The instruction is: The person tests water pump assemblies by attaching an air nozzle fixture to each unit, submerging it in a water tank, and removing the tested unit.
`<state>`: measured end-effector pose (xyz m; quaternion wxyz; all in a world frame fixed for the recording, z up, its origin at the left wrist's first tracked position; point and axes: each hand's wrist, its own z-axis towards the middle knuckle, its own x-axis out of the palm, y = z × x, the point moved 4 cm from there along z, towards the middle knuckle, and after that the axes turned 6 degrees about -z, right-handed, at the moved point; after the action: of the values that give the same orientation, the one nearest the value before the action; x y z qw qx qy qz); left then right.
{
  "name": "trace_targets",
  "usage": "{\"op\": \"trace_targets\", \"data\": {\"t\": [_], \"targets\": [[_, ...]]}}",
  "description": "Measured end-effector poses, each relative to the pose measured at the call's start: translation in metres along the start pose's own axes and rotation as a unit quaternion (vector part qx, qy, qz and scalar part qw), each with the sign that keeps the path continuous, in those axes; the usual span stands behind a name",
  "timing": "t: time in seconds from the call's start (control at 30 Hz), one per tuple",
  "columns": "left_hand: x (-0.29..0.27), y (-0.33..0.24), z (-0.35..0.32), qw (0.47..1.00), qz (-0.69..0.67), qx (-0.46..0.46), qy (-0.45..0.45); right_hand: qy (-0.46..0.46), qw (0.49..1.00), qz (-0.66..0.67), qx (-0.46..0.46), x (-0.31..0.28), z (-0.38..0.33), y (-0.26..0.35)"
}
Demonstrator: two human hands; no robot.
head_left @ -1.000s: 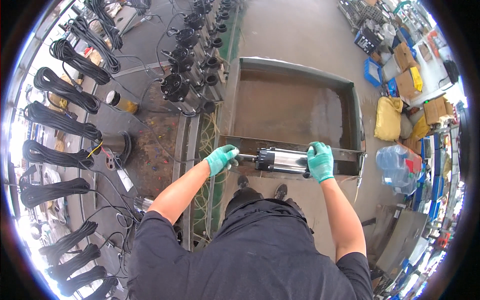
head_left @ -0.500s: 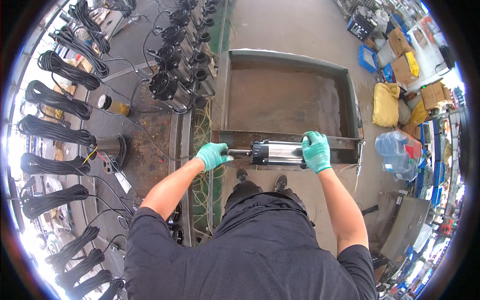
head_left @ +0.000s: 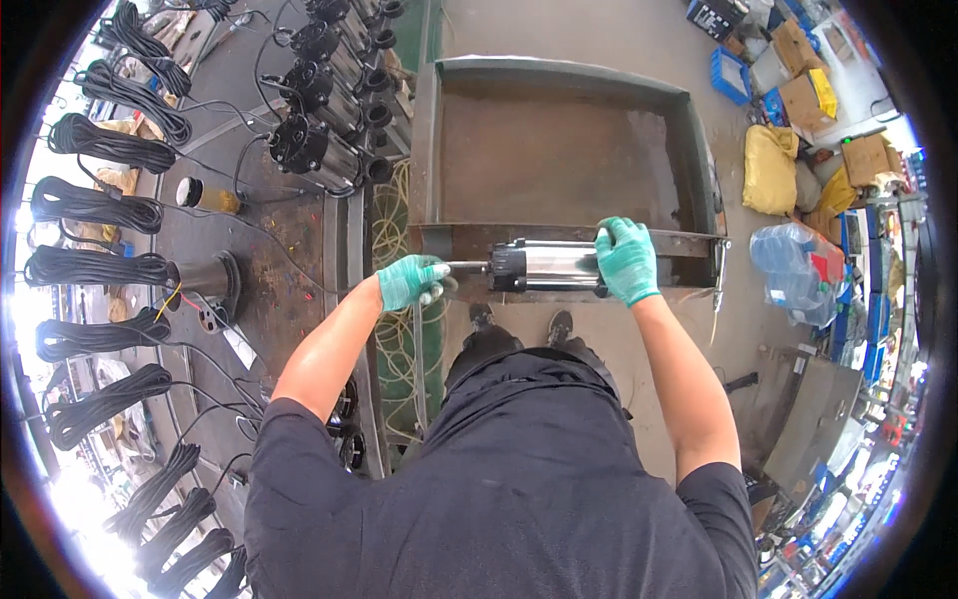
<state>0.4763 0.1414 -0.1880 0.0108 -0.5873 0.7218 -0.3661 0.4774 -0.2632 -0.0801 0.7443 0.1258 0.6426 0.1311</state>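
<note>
A shiny steel motor-like cylinder (head_left: 554,265) with a ribbed black end (head_left: 507,267) lies level across the near part of a metal trough (head_left: 436,150). My right hand (head_left: 629,262), in a green glove, is closed over its right end. From the black end a thin grey rod (head_left: 467,267) sticks out to the left. My left hand (head_left: 404,283), gloved alike, has its thumb and fingers bent around the rod's outer end. The fingertips partly hide that end.
On the bench (head_left: 289,250) to my left stand several upright steel motors (head_left: 314,150) with black tops. Coiled black cables (head_left: 95,205) line its far-left side. At right lie a yellow sack (head_left: 770,180), clear plastic bottles (head_left: 788,262) and a blue crate (head_left: 731,77).
The whole view has shifted, so the trough and bench sit higher in the picture. My left hand has slid slightly left along the rod. My right hand keeps its hold on the cylinder.
</note>
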Motion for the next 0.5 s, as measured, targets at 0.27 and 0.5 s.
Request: {"op": "trace_targets", "data": {"t": [0.27, 0.5], "targets": [[0.017, 0.002, -0.005, 0.839, 0.418, 0.273, -0.216, 0.014, 1.000, -0.012, -0.016, -0.006, 0.002, 0.004], [0.010, 0.029, -0.017, 0.880, 0.188, 0.337, -0.276, -0.136, 0.958, 0.207, 0.146, -0.022, -0.029, -0.121]]}}
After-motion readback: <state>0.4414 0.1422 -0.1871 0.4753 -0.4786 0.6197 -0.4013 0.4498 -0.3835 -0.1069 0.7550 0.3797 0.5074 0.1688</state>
